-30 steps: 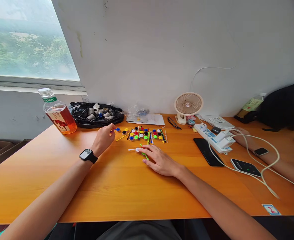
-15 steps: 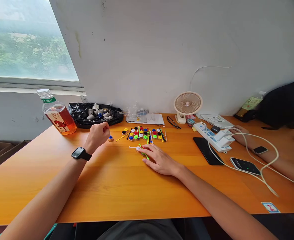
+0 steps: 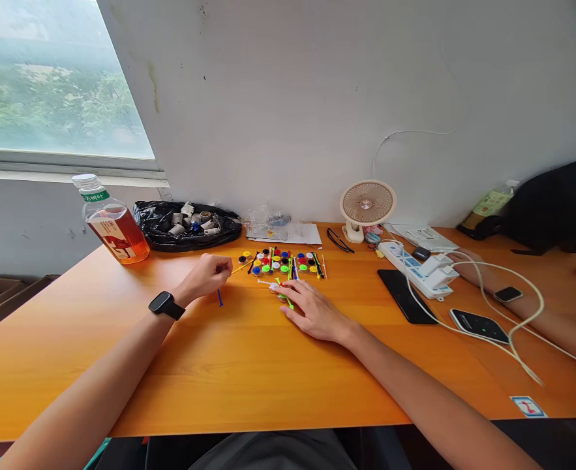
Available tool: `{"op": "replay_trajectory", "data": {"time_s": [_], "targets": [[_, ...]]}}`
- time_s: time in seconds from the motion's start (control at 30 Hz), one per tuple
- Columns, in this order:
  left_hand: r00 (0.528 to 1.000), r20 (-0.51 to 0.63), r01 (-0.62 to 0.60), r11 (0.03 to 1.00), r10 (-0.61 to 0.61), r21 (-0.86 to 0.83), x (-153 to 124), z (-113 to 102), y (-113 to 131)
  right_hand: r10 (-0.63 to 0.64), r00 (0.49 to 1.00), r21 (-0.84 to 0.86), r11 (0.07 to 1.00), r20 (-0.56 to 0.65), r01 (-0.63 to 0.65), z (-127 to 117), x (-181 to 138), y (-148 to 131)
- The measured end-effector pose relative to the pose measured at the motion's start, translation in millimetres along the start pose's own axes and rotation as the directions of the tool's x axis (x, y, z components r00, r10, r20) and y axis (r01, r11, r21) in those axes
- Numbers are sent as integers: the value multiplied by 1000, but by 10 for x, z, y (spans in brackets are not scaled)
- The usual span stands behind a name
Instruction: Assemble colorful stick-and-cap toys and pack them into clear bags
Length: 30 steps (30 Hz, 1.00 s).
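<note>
My left hand is closed in a pinch just above the table. A blue plastic stick with a forked end pokes out below its fingers, and the rest of it is hidden. My right hand lies on the table with fingers stretched out and thumb apart. Its fingertips rest by a white round piece with a white stick and a green stick; the fingers partly cover these. Behind both hands lie rows of coloured round pieces with sticks among them. A yellow stick lies near my left fingertips.
A bottle of red-brown drink and a black plastic bag of grey tubes stand at the left. A small fan is at the back. At the right are a power strip, a black tablet, cables and another person's forearm.
My left hand has moved right and slightly down, over the place of the blue round piece. A blue stick now shows beneath it. The white stick by my right hand has turned slightly.
</note>
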<state>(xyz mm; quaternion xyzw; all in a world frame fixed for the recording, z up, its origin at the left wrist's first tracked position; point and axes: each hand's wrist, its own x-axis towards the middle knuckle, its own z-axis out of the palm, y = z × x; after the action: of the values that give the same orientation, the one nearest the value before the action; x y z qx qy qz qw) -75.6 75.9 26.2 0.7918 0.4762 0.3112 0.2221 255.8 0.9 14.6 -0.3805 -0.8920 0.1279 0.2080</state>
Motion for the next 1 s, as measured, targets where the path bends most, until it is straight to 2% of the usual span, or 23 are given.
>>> {"op": "replay_trajectory", "data": {"time_s": [0.1, 0.2, 0.27, 0.43, 0.57, 0.73, 0.83, 0.9, 1.0], "targets": [[995, -30, 90, 991, -94, -101, 15, -67, -15, 3, 1000, -11, 1000, 4, -3, 3, 0, 8], [995, -66, 71, 992, -78, -108, 43, -182, -108, 13, 1000, -24, 1000, 26, -12, 3, -1, 12], [996, -57, 68, 997, -70, -32, 50, -235, -178, 14, 999, -29, 1000, 42, -13, 1, -4, 10], [999, 14, 41, 949, -48, 313, 25, -219, -266, 3, 1000, -22, 1000, 30, -3, -2, -7, 1], [997, 67, 19, 919, -49, 394, 9, -145, -216, 36, 999, -41, 998, -29, -37, -14, -2, 5], [985, 172, -22, 951, -33, 309, -21, -89, -34, 78, 994, -26, 996, -73, -80, -34, 4, 27], [965, 250, 35, 984, -79, 176, -45, -58, 78, 81, 994, -28, 996, -73, -83, -32, 7, 41], [917, 372, 147, 989, -145, 23, -59, -25, 148, 73, 993, -32, 997, -90, -76, -36, 13, 41], [807, 561, 333, 927, -186, -172, -84, 63, 265, -7, 988, -21, 1000, -157, 4, -62, 24, 9]]}}
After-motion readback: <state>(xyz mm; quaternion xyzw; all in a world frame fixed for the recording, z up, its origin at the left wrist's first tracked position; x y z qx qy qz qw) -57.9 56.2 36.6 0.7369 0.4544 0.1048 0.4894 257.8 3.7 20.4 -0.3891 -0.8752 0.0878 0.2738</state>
